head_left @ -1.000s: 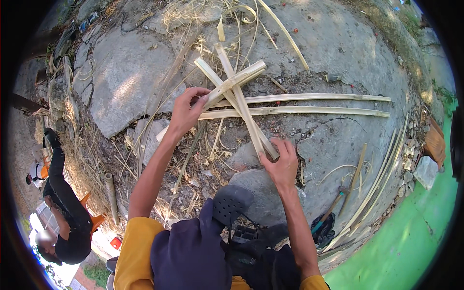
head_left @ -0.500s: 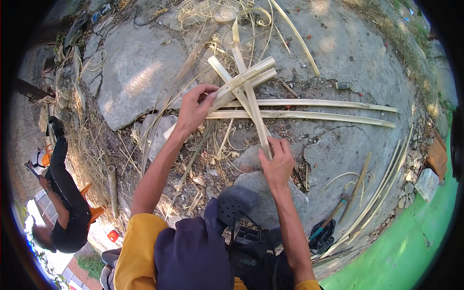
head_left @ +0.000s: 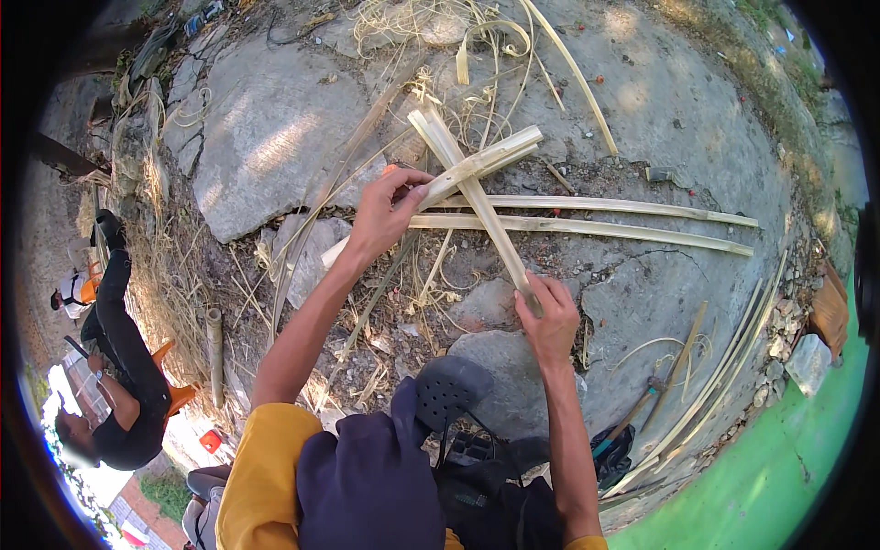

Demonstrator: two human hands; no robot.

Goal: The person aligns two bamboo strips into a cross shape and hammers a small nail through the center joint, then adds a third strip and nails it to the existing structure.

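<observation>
My left hand [head_left: 390,209] is closed round a pair of pale split bamboo strips [head_left: 504,158], which slant up to the right. Pinched at its lower end by my right hand [head_left: 550,321] is a second set of bamboo strips [head_left: 493,225], its parts lying close together. It passes across the left-hand pair, and its far end reaches toward the shavings. Beneath them, two long bamboo strips [head_left: 642,209] lie side by side on the ground, pointing right. My left fingers hide part of where the strips cross.
Cracked grey rock [head_left: 266,137] surrounds the work, with curly bamboo shavings [head_left: 412,23] beyond. Right of me lie a hatchet [head_left: 632,417], a black plastic bag [head_left: 616,454] and long strips [head_left: 724,367], near a green surface [head_left: 770,467]. At far left another person [head_left: 128,385] sits on an orange chair.
My right hand has moved slightly right and down with its strips. Their far ends, splayed apart before, now lie close together. My left hand keeps its hold.
</observation>
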